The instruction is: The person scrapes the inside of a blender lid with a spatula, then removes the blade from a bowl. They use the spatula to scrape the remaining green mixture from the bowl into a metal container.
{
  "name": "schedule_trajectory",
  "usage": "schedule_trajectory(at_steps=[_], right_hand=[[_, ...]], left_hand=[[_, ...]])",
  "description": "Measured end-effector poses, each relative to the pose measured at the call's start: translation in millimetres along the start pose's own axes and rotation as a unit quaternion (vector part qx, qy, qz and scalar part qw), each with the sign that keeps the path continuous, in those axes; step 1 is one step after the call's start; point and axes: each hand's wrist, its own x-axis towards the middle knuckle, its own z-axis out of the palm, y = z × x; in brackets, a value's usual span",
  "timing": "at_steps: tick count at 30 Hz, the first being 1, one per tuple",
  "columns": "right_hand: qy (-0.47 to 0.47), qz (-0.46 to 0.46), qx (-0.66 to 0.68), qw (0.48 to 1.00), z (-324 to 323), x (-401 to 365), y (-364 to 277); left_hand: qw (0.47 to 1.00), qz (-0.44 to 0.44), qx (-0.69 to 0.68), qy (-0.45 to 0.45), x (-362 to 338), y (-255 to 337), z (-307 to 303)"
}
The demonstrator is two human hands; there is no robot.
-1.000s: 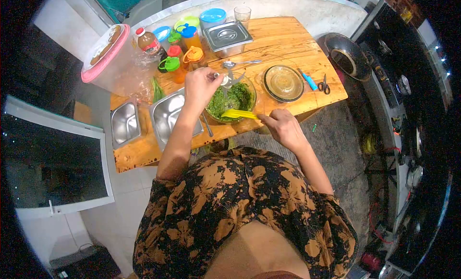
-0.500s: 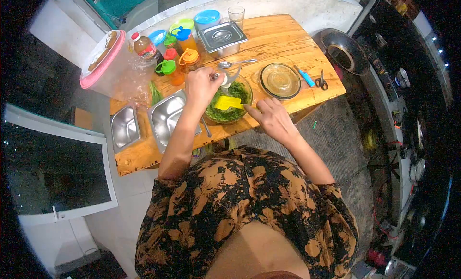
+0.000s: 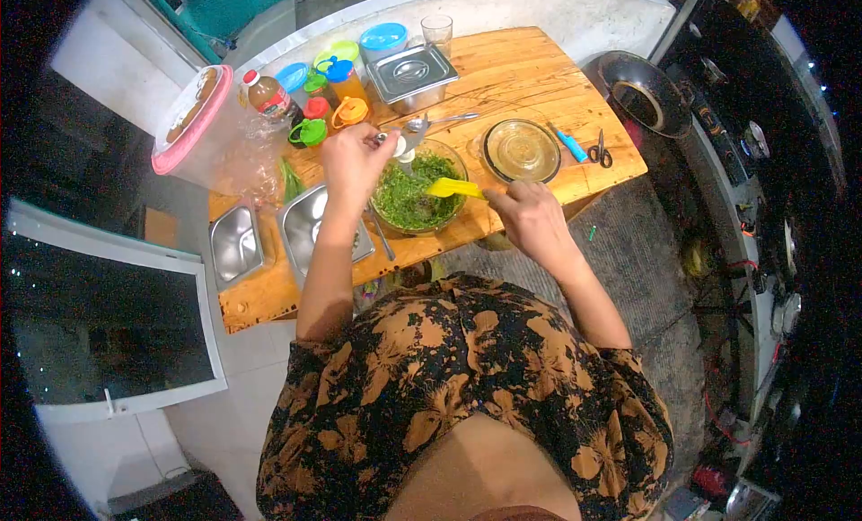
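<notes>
A glass bowl (image 3: 455, 221) of chopped greens (image 3: 395, 198) sits near the table's front edge. My left hand (image 3: 352, 162) pinches the top of a white-hubbed chopper blade (image 3: 406, 151) above the bowl's back left part. From the right, my right hand (image 3: 532, 218) grips a yellow spatula (image 3: 453, 188), its flat end over the greens. A metal spoon (image 3: 440, 121) lies behind the bowl. To the right, a round glass lid (image 3: 521, 150) rests on the wood.
Steel trays (image 3: 236, 243) stand at the left of the wooden table (image 3: 503, 59). Behind are colored-lid bottles (image 3: 348, 81), a lidded steel container (image 3: 413, 72), a drinking glass (image 3: 437, 35) and a soda bottle (image 3: 268, 94). Scissors (image 3: 601, 151) and a blue tube (image 3: 571, 146) lie at right.
The yellow spatula and my right hand have moved right, and the spatula is turned differently. My left hand has shifted slightly left with the blade.
</notes>
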Motion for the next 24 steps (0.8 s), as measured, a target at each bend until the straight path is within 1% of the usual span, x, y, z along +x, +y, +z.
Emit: schedule_trajectory(at_steps=[1, 2, 3, 4, 5, 6, 7, 9, 13, 15, 16, 18, 19, 21, 23, 24], right_hand=[[0.002, 0.002, 0.0, 1.0, 3.0, -0.8, 4.4], [0.01, 0.04, 0.035, 0.999, 6.5, -1.7, 8.7], [0.018, 0.079, 0.071, 0.994, 8.9, -1.5, 12.1], [0.02, 0.081, 0.072, 0.994, 10.3, -0.6, 14.4], [0.031, 0.098, 0.118, 0.988, 11.6, 0.0, 16.3], [0.043, 0.115, 0.163, 0.979, 12.7, 0.6, 17.7], [0.046, 0.115, 0.165, 0.979, 13.9, 0.2, 19.7], [0.059, 0.132, 0.17, 0.975, 13.4, 0.2, 22.3], [0.066, 0.157, 0.186, 0.968, -8.1, 1.6, 14.7], [0.081, 0.117, 0.222, 0.965, -11.9, 1.5, 12.5], [0.082, 0.118, 0.224, 0.964, -12.9, 3.8, 9.7], [0.085, 0.03, 0.182, 0.979, -11.7, 12.4, 0.8], [0.087, 0.032, 0.182, 0.979, -9.1, 14.8, -0.5], [0.072, -0.005, 0.138, 0.988, 1.0, 18.1, 1.2], [0.074, -0.014, 0.138, 0.988, 7.6, 16.4, 4.4], [0.069, -0.024, 0.137, 0.988, 5.6, 15.3, 3.4]], left_hand=[[0.998, -0.031, -0.063, 0.002, -0.4, 2.5, -5.7], [0.99, -0.061, -0.125, 0.004, -0.8, 4.0, -10.2], [0.991, -0.058, -0.124, 0.003, -0.9, 3.1, -13.3], [0.986, -0.071, -0.151, 0.011, -1.3, 1.6, -16.3], [0.981, -0.083, -0.177, 0.019, -2.6, 1.7, -19.1], [0.985, -0.083, -0.148, 0.017, -3.0, 6.9, -26.2], [0.986, -0.081, -0.147, 0.017, -2.8, 4.5, -27.0], [0.971, -0.079, -0.223, 0.036, -3.6, -4.1, -27.3], [0.973, -0.079, -0.213, 0.04, -6.8, -11.0, -25.1], [0.969, -0.091, -0.226, 0.032, -9.7, -13.0, -19.0], [0.97, -0.09, -0.224, 0.03, -10.9, -11.4, -16.6], [0.971, -0.06, -0.23, 0.024, -13.5, -5.8, -12.0], [0.971, -0.058, -0.229, 0.023, -14.7, -1.4, -10.3], [0.98, -0.018, -0.195, 0.028, -16.5, 7.3, -10.3], [0.983, -0.012, -0.182, 0.021, -17.1, 11.9, -13.7], [0.988, 0.013, -0.151, 0.035, -17.3, 12.8, -14.4]])
